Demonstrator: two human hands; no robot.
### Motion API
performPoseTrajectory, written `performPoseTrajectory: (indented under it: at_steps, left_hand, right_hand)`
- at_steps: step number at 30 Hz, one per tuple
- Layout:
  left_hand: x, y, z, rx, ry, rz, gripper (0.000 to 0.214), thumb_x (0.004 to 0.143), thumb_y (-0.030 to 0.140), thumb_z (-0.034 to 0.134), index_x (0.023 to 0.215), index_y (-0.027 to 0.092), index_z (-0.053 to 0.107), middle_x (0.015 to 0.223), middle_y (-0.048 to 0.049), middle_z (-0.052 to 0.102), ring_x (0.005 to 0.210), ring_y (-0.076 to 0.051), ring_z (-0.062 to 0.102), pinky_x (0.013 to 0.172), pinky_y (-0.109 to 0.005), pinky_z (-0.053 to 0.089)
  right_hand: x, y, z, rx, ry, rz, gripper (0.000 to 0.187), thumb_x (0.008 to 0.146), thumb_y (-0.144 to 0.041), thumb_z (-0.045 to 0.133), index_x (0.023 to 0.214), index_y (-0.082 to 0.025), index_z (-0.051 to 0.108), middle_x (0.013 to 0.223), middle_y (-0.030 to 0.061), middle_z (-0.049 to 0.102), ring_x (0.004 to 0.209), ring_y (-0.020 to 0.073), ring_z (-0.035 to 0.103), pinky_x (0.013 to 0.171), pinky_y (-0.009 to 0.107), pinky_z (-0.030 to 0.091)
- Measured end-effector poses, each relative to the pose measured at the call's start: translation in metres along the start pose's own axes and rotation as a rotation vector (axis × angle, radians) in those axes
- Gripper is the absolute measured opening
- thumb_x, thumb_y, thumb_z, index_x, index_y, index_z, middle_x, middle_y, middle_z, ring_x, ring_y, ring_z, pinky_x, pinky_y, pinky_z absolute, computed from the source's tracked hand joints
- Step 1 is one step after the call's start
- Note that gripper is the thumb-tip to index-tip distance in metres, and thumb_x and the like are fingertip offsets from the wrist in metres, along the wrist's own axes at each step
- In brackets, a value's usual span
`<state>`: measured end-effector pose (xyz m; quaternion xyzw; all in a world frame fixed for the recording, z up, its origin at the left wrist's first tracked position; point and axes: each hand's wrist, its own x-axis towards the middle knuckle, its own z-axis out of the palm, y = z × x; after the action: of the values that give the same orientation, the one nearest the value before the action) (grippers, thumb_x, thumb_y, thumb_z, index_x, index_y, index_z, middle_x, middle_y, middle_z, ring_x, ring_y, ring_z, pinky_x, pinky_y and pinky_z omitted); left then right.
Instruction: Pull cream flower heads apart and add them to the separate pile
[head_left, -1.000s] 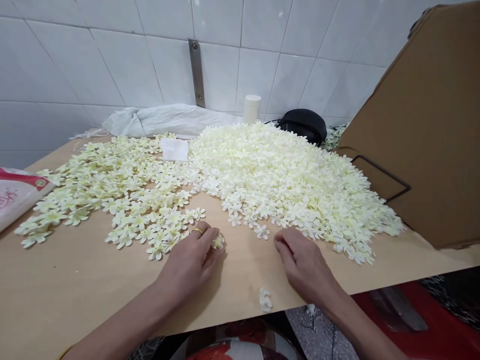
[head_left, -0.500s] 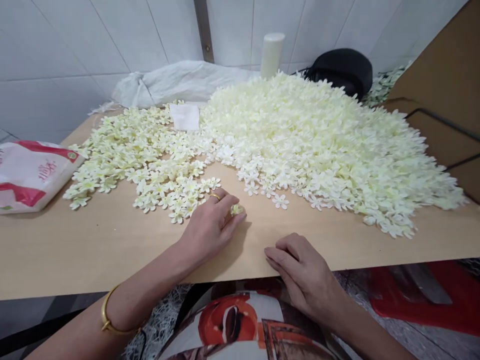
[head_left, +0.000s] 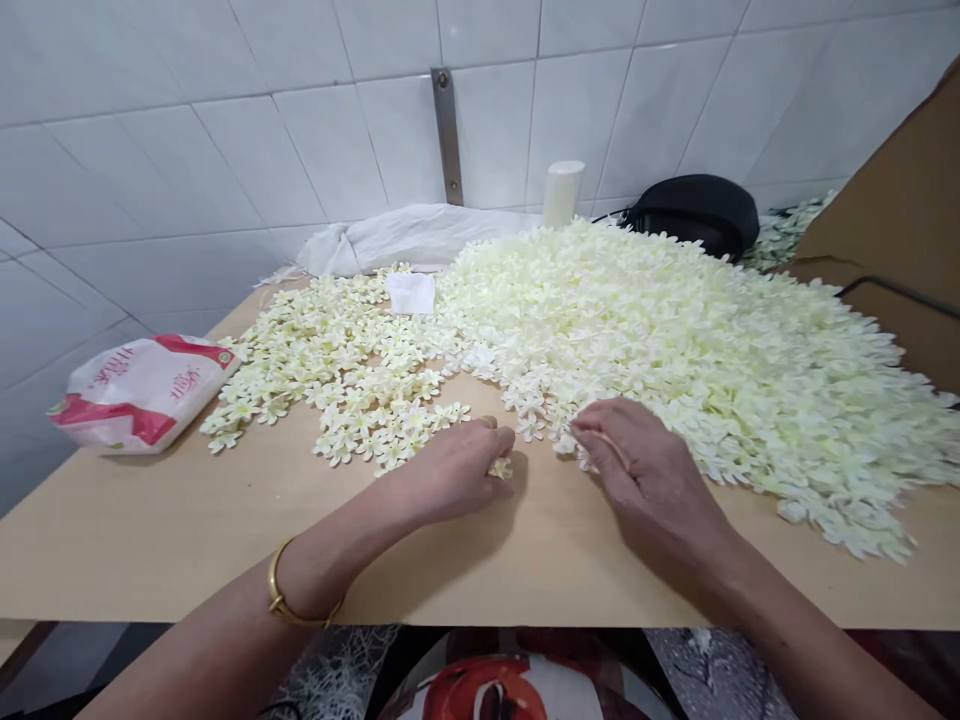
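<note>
My left hand [head_left: 457,470] rests over the table, its fingers closed around small pale-yellow artificial flowers [head_left: 501,467] that peek out between thumb and fingertips. At the front edge of a large heap of white artificial flowers [head_left: 637,310] is my right hand [head_left: 652,475], with thumb and fingers drawn together. White petals show just beneath its fingertips; whatever it pinches is hidden. A flatter spread of creamier flowers [head_left: 330,350] lies beyond my left hand.
A red-and-white soft packet [head_left: 150,390] lies at the left. A white paper slip [head_left: 411,294] sits between the flower piles. Behind are a white cylinder [head_left: 564,195], a black rounded object [head_left: 694,215] and a whitish sack [head_left: 420,238] along the tiled wall. Cardboard [head_left: 892,220] stands at right.
My right hand has moved from the table's front edge forward to the white heap. My left hand still holds its small flowers. The camera view has tilted upward and shifted left.
</note>
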<state>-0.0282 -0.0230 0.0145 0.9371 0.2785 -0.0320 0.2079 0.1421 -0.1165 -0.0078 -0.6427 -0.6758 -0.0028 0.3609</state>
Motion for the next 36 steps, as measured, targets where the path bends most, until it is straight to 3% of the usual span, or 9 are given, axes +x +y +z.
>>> performPoseTrajectory:
  at_steps: [5, 8, 11, 16, 21, 24, 28, 32, 36]
  left_hand:
    - [0.010, -0.005, 0.006, -0.386, 0.095, -0.068, 0.007, 0.065, 0.018, 0.053, 0.068, 0.018, 0.047, 0.059, 0.0030, 0.046, 0.053, -0.010, 0.041, 0.049, -0.023, 0.029]
    - [0.024, -0.010, 0.005, -0.836, 0.120, -0.136, 0.019, 0.060, 0.023, 0.061, 0.070, 0.018, 0.045, 0.050, 0.0072, 0.040, 0.046, -0.009, 0.040, 0.044, -0.021, 0.032]
    - [0.031, -0.016, 0.003, -1.132, 0.232, -0.135, 0.025, 0.055, 0.021, 0.066, 0.069, 0.017, 0.046, 0.050, 0.0083, 0.043, 0.043, -0.006, 0.040, 0.042, -0.020, 0.034]
    - [0.025, -0.022, 0.005, -1.285, 0.350, -0.205, 0.019, 0.056, 0.018, 0.066, 0.069, 0.015, 0.052, 0.050, 0.0070, 0.049, 0.041, -0.005, 0.043, 0.042, -0.018, 0.036]
    - [0.025, -0.021, 0.007, -1.395, 0.287, -0.277, 0.013, 0.061, 0.012, 0.061, 0.073, 0.014, 0.058, 0.046, 0.0029, 0.054, 0.043, -0.008, 0.050, 0.044, -0.019, 0.040]
    - [0.027, -0.021, 0.007, -1.499, 0.332, -0.323, 0.016, 0.062, 0.006, 0.055, 0.076, 0.013, 0.059, 0.048, 0.0008, 0.057, 0.044, -0.008, 0.053, 0.047, -0.019, 0.042]
    - [0.026, -0.023, 0.004, -1.561, 0.453, -0.308, 0.020, 0.059, 0.001, 0.053, 0.075, 0.013, 0.057, 0.049, 0.0027, 0.056, 0.041, -0.007, 0.052, 0.046, -0.019, 0.042]
    - [0.026, -0.023, 0.004, -1.537, 0.581, -0.280, 0.012, 0.059, 0.007, 0.059, 0.068, 0.014, 0.054, 0.046, 0.0054, 0.051, 0.041, -0.008, 0.051, 0.043, -0.018, 0.041]
    - [0.025, -0.021, 0.005, -1.481, 0.621, -0.229, 0.013, 0.057, 0.010, 0.062, 0.062, 0.015, 0.051, 0.042, 0.0064, 0.050, 0.037, -0.006, 0.046, 0.040, -0.017, 0.037]
  right_hand:
    - [-0.014, -0.006, 0.019, -0.031, -0.283, -0.120, 0.022, 0.084, -0.011, 0.039, 0.070, -0.016, 0.055, 0.068, 0.0043, 0.053, 0.065, 0.0159, 0.048, 0.059, 0.027, 0.038]
    - [-0.005, 0.000, 0.027, -0.251, -0.252, -0.262, 0.022, 0.077, -0.002, 0.039, 0.069, -0.015, 0.055, 0.069, 0.0059, 0.052, 0.065, 0.0169, 0.045, 0.057, 0.028, 0.035]
    - [0.012, 0.003, 0.024, -0.286, -0.149, -0.257, 0.022, 0.079, -0.004, 0.038, 0.070, -0.014, 0.056, 0.071, 0.0074, 0.051, 0.065, 0.0173, 0.045, 0.058, 0.029, 0.036]
    - [-0.002, -0.010, 0.005, 0.057, -0.100, -0.136, 0.018, 0.087, -0.020, 0.038, 0.086, -0.016, 0.056, 0.080, 0.0070, 0.053, 0.072, 0.0158, 0.050, 0.062, 0.027, 0.041]
    - [-0.031, -0.018, 0.012, -0.203, -0.305, -0.361, 0.037, 0.079, -0.041, 0.053, 0.109, -0.018, 0.054, 0.112, 0.0139, 0.052, 0.101, 0.0267, 0.045, 0.084, 0.040, 0.037]
    - [-0.009, -0.005, 0.029, -0.407, -0.261, -0.456, 0.039, 0.083, -0.040, 0.049, 0.116, -0.020, 0.051, 0.124, 0.0137, 0.048, 0.113, 0.0300, 0.037, 0.090, 0.045, 0.031]
    - [0.045, 0.013, 0.044, -0.582, -0.081, -0.550, 0.023, 0.084, -0.021, 0.046, 0.102, -0.014, 0.058, 0.116, 0.0165, 0.053, 0.106, 0.0292, 0.042, 0.080, 0.041, 0.036]
    - [0.071, 0.007, 0.044, -0.449, 0.172, -0.408, 0.016, 0.083, -0.017, 0.045, 0.088, -0.014, 0.060, 0.096, 0.0153, 0.058, 0.089, 0.0257, 0.049, 0.071, 0.037, 0.040]
    - [0.066, -0.013, 0.045, 0.118, 0.016, -0.129, 0.016, 0.081, -0.030, 0.052, 0.087, -0.016, 0.056, 0.077, 0.0067, 0.057, 0.066, 0.0166, 0.051, 0.058, 0.028, 0.041]
